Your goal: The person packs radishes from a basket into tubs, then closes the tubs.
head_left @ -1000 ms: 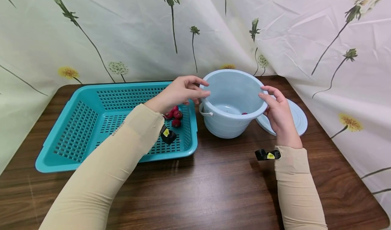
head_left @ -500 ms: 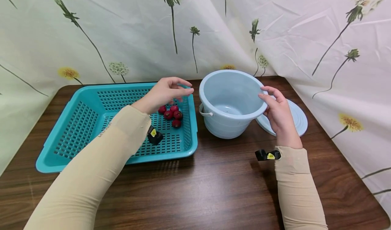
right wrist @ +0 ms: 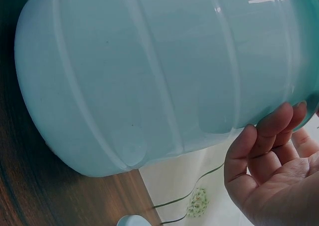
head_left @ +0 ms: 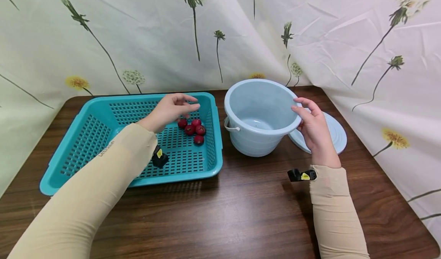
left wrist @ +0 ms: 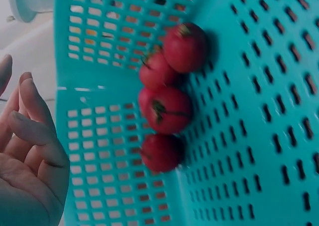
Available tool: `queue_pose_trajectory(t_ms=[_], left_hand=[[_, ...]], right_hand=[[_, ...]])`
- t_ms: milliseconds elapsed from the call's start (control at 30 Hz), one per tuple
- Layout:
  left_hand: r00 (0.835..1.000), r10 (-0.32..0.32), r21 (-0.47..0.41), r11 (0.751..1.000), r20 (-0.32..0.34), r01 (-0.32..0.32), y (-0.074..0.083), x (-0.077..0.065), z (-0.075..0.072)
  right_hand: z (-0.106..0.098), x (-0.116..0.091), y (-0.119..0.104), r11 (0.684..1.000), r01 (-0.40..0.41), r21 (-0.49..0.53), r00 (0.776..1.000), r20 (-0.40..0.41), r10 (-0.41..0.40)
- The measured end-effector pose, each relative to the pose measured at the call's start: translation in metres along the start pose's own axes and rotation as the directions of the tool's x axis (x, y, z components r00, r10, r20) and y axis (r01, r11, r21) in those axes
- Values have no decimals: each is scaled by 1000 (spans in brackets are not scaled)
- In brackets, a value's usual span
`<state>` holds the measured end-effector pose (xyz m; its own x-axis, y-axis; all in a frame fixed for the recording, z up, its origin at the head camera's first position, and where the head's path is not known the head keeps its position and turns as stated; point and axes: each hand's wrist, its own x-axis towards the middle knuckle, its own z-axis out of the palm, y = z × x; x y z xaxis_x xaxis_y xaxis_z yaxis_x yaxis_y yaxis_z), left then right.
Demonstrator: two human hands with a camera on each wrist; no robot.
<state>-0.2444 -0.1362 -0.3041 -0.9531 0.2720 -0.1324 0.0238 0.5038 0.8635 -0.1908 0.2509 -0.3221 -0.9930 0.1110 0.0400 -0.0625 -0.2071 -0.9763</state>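
My left hand (head_left: 172,109) hovers over the right part of a turquoise basket (head_left: 215,136), fingers loosely bent and holding nothing. Several small round crimson vegetables with short green tops, like radishes (head_left: 190,130), lie together at the basket's right end. The left wrist view shows these radishes (left wrist: 169,110) close to the holed wall, with the left hand (left wrist: 30,156) at the edge. My right hand (head_left: 311,127) pinches the right rim of a light blue bucket (head_left: 255,142) between thumb and fingers. From the right wrist, the fingers (right wrist: 271,123) curl by the bucket's (right wrist: 149,76) rim.
A round light blue lid (head_left: 334,132) lies on the brown wooden table (head_left: 241,213), partly behind the right hand. The bucket's white handle (head_left: 231,126) hangs on its left side. Behind the table hangs a flower-printed cloth (head_left: 155,33).
My left hand has moved left from the bucket's rim to over the basket. A red piece glimpsed inside the bucket a second ago is out of sight. The right hand stays put.
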Motion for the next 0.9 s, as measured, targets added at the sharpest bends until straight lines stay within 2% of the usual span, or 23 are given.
queue_pose_trajectory(t_ms=[167, 367, 900], left_hand=[[1000, -21, -13, 1000, 6, 21, -9, -2, -2], [1000, -22, -9, 1000, -16, 22, -18, 1, -3], [995, -100, -4, 995, -22, 99, -44, 17, -1]], right_hand=[[1, -1, 0, 1000, -6, -13, 1000, -4, 6], [1, -2, 1, 1000, -9, -25, 1000, -7, 8], [1, -2, 0, 1000, 0, -17, 1000, -5, 0]])
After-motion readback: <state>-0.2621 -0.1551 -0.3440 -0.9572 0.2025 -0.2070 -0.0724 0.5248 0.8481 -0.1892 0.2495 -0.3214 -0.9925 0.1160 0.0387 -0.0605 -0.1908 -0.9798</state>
